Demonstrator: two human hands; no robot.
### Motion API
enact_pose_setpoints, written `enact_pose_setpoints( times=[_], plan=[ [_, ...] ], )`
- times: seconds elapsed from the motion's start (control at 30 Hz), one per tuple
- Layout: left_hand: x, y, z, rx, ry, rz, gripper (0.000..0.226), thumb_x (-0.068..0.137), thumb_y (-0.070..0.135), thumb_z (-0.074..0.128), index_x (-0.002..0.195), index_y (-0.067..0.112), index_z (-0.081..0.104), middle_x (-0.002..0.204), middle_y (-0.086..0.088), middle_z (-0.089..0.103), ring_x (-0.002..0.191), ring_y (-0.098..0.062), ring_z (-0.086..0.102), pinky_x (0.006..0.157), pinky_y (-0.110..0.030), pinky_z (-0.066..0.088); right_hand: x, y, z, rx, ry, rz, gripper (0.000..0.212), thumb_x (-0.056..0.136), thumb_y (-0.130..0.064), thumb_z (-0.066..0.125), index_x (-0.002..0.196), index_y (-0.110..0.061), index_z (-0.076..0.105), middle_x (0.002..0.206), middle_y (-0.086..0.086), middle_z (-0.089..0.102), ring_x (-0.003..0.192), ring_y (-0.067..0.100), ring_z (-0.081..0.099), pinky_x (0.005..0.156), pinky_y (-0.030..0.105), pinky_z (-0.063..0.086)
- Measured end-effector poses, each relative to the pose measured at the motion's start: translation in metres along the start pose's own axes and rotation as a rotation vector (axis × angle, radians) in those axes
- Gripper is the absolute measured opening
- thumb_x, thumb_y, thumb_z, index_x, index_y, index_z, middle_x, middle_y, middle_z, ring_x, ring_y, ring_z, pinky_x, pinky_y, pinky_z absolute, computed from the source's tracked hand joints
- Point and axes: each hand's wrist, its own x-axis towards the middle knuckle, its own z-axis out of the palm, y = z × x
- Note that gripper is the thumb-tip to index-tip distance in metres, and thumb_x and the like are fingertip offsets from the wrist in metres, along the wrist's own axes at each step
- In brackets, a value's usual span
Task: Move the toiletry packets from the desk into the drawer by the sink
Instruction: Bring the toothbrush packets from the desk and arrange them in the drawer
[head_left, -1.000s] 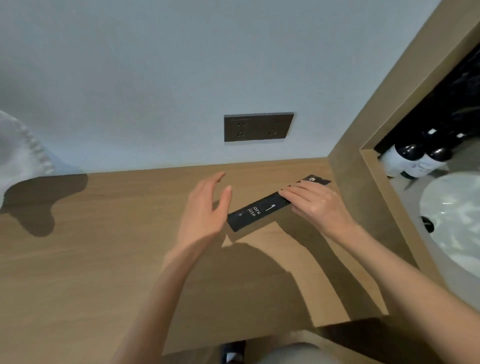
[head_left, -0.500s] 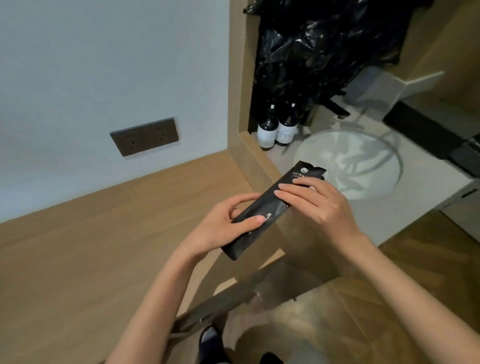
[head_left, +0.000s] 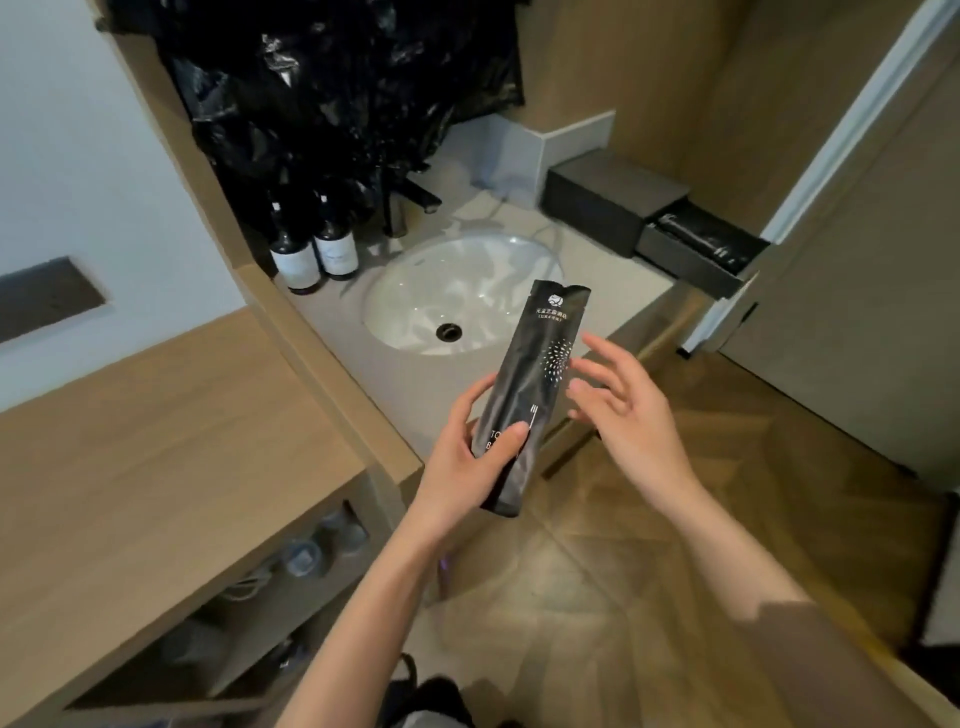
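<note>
Centrally, the left hand (head_left: 467, 452) grips the lower half of a long, glossy black toiletry packet (head_left: 535, 384), thumb across its printed face, holding it nearly upright in the air just in front of the white oval sink basin (head_left: 457, 291). The right hand (head_left: 623, 410), in front of the basin's right side, holds nothing, its fingers spread and loosely bent just beside the packet. The black rectangular drawer (head_left: 691, 265) stands pulled out to the basin's right, well apart from the packet; the light wooden desk (head_left: 156, 441) lies to its left.
</note>
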Motion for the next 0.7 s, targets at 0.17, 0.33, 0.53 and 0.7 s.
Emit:
enact_pose_setpoints(
  times=[0.17,0.33,0.53,0.7],
  plan=[
    [0.021,-0.001,0.074,0.008,-0.054,0.04,0.054,0.087,0.015,0.066,0.134,0.027,0.042,0.127,0.005,0.06,0.107,-0.005,0.063,0.088,-0.024,0.052,0.013,0.008,-0.055,0.056,0.096,0.069,0.039,0.09,-0.017,0.065,0.125,-0.033,0.058,0.099,0.009,0.073,0.092,0.014,0.071,0.086,0.032,0.056],
    [0.069,0.0,0.135,0.034,-0.148,0.075,0.049,0.089,0.026,0.058,0.131,0.041,0.04,0.124,0.01,0.061,0.105,-0.007,0.064,0.09,-0.031,0.052,0.05,0.021,-0.112,0.099,0.248,0.095,0.039,0.088,-0.01,0.066,0.122,-0.028,0.059,0.087,-0.004,0.075,0.082,0.005,0.071,0.066,0.021,0.057],
    [0.166,-0.004,0.196,-0.011,-0.243,0.033,0.041,0.091,0.018,0.057,0.12,0.047,0.05,0.076,0.012,0.066,0.076,-0.002,0.06,0.071,-0.02,0.047,0.129,0.047,-0.193,0.016,0.273,0.093,0.038,0.089,-0.014,0.064,0.123,-0.031,0.06,0.107,0.001,0.071,0.099,0.013,0.068,0.088,0.039,0.057],
    [0.253,0.002,0.239,0.019,-0.243,0.016,0.038,0.092,0.012,0.058,0.123,0.036,0.057,0.077,0.005,0.07,0.075,-0.008,0.06,0.074,-0.03,0.048,0.212,0.066,-0.251,-0.042,0.239,0.141,0.04,0.089,-0.015,0.064,0.127,-0.027,0.059,0.101,0.002,0.073,0.098,0.014,0.069,0.093,0.043,0.054]
  ],
)
